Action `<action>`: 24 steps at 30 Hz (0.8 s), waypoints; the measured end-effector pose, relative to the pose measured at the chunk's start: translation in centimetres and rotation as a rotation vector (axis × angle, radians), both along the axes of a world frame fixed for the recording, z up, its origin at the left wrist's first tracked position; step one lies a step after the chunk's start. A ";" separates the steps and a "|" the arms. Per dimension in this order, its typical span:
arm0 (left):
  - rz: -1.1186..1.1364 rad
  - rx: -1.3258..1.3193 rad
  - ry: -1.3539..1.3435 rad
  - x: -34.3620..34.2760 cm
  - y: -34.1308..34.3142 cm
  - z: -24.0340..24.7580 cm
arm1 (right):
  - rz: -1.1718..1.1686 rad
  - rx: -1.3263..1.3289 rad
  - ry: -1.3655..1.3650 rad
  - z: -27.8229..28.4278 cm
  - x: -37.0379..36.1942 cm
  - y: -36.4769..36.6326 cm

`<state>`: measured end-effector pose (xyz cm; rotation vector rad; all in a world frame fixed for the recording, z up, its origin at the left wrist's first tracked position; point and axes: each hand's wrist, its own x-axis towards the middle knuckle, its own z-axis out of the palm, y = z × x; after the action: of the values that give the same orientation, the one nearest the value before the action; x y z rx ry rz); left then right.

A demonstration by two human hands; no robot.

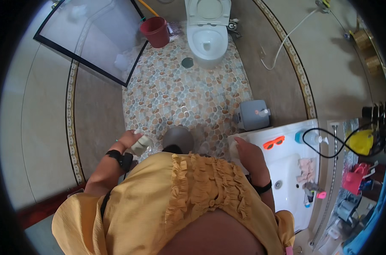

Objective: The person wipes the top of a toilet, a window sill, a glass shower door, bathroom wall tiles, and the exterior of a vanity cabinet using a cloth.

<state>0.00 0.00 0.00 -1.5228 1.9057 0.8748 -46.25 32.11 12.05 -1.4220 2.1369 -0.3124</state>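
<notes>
On the left, my left hand [129,138] is closed round a pale, whitish bundle [141,145] that looks like folded cloth. My right hand [247,154] is beside the near left corner of the white washbasin [288,168], fingers bent. A whitish, cloth-like thing [234,149] shows at its fingertips, partly hidden by the hand. Between the two hands, a grey round-topped object [178,139] stands on the floor, partly covered by my yellow top [159,187].
Orange sunglasses [273,143], a clear bottle [310,137] and a pink cloth [306,170] lie about the basin. A grey bin [253,114] stands beyond it. Farther off are a toilet [207,41], a red bucket [155,33] and a black-framed glass panel [86,63].
</notes>
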 end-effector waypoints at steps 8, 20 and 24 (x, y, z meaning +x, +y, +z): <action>0.046 0.038 -0.150 2.7 5.5 0.5 | 0.093 -0.076 -0.015 -1.3 -3.8 -4.7; 0.299 0.143 0.081 2.6 -6.6 -8.5 | 0.018 0.021 0.098 -1.2 -4.7 -16.1; -0.039 0.082 0.196 10.9 -13.2 -17.3 | 0.078 0.038 0.049 0.5 -3.5 -25.9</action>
<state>10.95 -13.23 -17.29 -1.3906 2.0018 1.1060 -49.70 6.19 12.58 -1.5010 2.1088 -0.2087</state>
